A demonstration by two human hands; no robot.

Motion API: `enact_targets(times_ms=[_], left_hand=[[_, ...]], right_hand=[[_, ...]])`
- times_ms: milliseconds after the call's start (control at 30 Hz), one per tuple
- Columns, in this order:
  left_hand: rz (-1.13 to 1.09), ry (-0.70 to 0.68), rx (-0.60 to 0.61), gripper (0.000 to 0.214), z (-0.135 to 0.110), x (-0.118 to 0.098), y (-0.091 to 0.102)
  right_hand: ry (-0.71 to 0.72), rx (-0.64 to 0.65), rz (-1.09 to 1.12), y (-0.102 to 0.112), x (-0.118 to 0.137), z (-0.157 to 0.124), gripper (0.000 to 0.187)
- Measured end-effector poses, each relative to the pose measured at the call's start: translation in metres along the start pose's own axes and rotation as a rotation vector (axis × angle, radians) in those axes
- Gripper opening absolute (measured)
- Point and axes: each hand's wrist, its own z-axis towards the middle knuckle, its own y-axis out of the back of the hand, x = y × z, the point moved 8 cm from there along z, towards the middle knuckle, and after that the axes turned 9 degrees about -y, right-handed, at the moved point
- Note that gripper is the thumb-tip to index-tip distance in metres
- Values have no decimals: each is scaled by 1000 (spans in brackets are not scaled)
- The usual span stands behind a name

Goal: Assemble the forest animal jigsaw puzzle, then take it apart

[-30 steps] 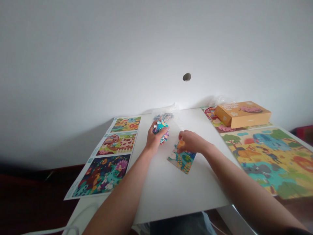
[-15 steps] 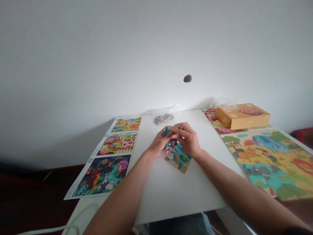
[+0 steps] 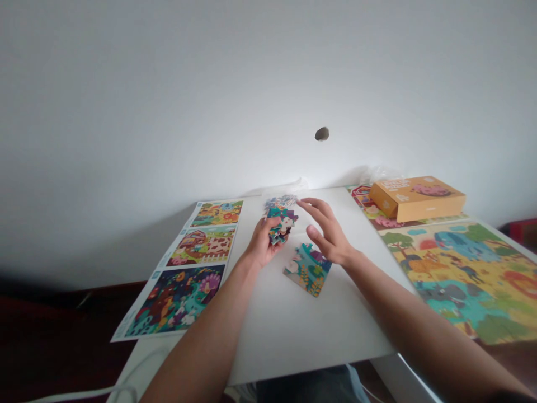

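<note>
A stack of jigsaw puzzle pieces (image 3: 282, 225) in teal, purple and white is gripped in my left hand (image 3: 260, 242), the thumb lying on top. Just to its right, my right hand (image 3: 329, 235) is raised with fingers spread and nothing between them. Below and between both hands, a joined section of puzzle (image 3: 309, 271) lies flat on the white table (image 3: 289, 330), showing teal water and orange plants. Its upper right corner is close under my right hand. Behind the held stack is a clear bag of more pieces (image 3: 274, 201), partly covered.
On the left lies a printed sheet (image 3: 170, 285) with three pictures. An orange puzzle box (image 3: 428, 204) sits at the back right, beside crumpled clear plastic (image 3: 381, 174). In front of the box is a large animal picture (image 3: 465, 274). A white cable (image 3: 100, 392) runs at lower left.
My right hand has come away from the pieces and opened to the right. My left hand has shifted slightly left with the stack, uncovering more of the joined section.
</note>
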Motion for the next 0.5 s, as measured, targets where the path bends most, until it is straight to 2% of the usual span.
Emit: enact_targets(times_ms=[33,100,167,233,300,500], left_hand=[[-28,-15,-28,28,2,-2,3],[-67,-37,-46,27,4,-5,7],[-105,-60,-47,27,5,-9,7],[-145,-80,-55,30,3,-13,6],[-160,-91,-56,35,2,-17,3],[-160,-103,-38,42,1,-18,0]], right_hand=[[-8,64,5,0,-1,1,49],[-30,302,-33,-12,-6,-1,41],[-64,568,-116,-32,-12,-11,46],[-97,719,-201,-49,-19,-22,57],[-130,735,-262,-59,-23,-25,61],[-231,587,-400,-65,-27,-20,55]])
